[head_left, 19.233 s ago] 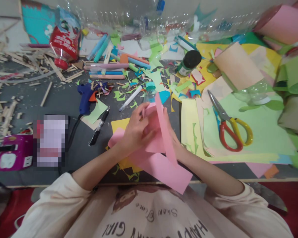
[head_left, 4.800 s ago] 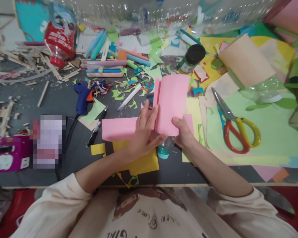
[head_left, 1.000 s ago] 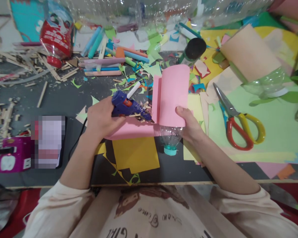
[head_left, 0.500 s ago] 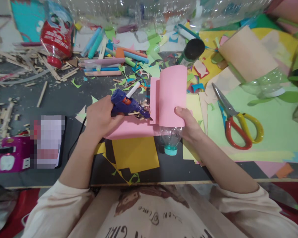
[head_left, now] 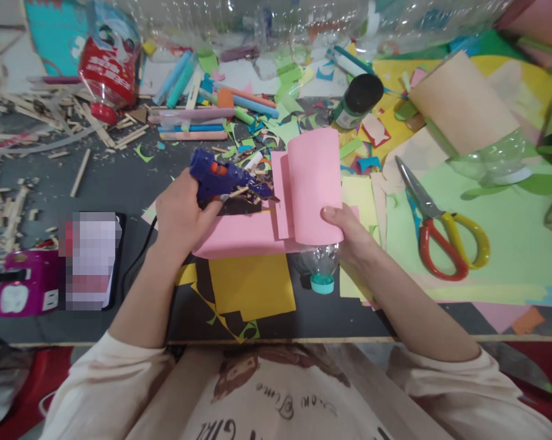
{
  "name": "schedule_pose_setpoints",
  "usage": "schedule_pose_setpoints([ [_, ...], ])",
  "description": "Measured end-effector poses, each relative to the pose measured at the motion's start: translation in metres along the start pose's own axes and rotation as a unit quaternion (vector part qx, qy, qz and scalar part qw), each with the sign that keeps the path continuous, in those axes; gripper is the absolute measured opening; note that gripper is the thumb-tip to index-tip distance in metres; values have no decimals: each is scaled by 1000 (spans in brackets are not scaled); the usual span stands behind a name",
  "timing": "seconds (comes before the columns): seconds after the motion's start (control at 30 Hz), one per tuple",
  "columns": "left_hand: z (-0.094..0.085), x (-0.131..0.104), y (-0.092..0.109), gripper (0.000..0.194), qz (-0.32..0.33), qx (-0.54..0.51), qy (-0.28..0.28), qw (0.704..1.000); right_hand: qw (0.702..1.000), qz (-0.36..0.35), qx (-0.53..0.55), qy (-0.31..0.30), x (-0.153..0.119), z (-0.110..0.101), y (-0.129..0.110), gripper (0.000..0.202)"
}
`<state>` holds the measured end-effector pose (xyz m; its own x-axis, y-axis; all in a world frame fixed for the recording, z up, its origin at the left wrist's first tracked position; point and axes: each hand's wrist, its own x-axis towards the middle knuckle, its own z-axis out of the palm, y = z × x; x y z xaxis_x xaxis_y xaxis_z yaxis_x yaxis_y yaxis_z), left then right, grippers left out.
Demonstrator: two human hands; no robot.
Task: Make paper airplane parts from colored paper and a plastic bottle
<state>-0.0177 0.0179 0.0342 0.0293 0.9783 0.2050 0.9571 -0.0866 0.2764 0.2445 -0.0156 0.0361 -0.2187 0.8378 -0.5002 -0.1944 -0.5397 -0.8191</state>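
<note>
My left hand (head_left: 181,211) is wrapped round a blue hot glue gun (head_left: 223,177) with wood bits stuck about its nozzle. The nozzle tip is at the free edge flap of pink paper (head_left: 315,189); whether it touches cannot be made out. That paper is rolled round a clear plastic bottle (head_left: 321,260), whose neck and teal cap point toward me. My right hand (head_left: 353,229) grips the wrapped bottle from the right, thumb on top. Under the glue gun lies another pink paper strip (head_left: 243,235), beside a mustard-yellow sheet (head_left: 252,284).
Scissors (head_left: 434,220) lie on pale green paper to the right. A paper-wrapped bottle (head_left: 463,101) and a dark-capped jar (head_left: 358,101) are farther back. Markers (head_left: 193,116), scraps and a red-labelled bottle (head_left: 110,73) fill the back left. A phone (head_left: 95,260) lies left.
The glue gun has moved up along the paper flap, away from me, and slightly left. The wrapped bottle has shifted slightly left and toward me in my right hand.
</note>
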Motion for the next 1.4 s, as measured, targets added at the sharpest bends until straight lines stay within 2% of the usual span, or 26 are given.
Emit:
schedule_pose_setpoints([
  [0.47,-4,3,-2,35,-27,-31,56,998,999,20,-36,-21,-2,-2,-2,57],
  [0.67,-7,4,-1,34,-69,-15,43,997,997,13,-63,-44,0,-6,2,56],
  [0.83,-6,6,-3,32,-76,-43,59,994,996,18,-65,-51,0,-7,1,61],
  [0.97,-7,6,0,42,-109,-56,91,988,999,23,-23,-32,-1,-4,-1,59],
  [1.03,-8,4,3,48,-100,-59,102,988,1000,27,-3,-10,-1,-3,-1,58],
  [1.17,-9,-2,8,45,-25,-53,75,995,1000,17,20,12,1,-3,-1,56],
  [1.27,-8,-6,10,37,1,-41,20,999,999,5,33,11,0,-1,-2,54],
  [1.4,-3,-7,8,36,36,-30,-25,999,998,7,56,11,-3,2,-4,52],
])
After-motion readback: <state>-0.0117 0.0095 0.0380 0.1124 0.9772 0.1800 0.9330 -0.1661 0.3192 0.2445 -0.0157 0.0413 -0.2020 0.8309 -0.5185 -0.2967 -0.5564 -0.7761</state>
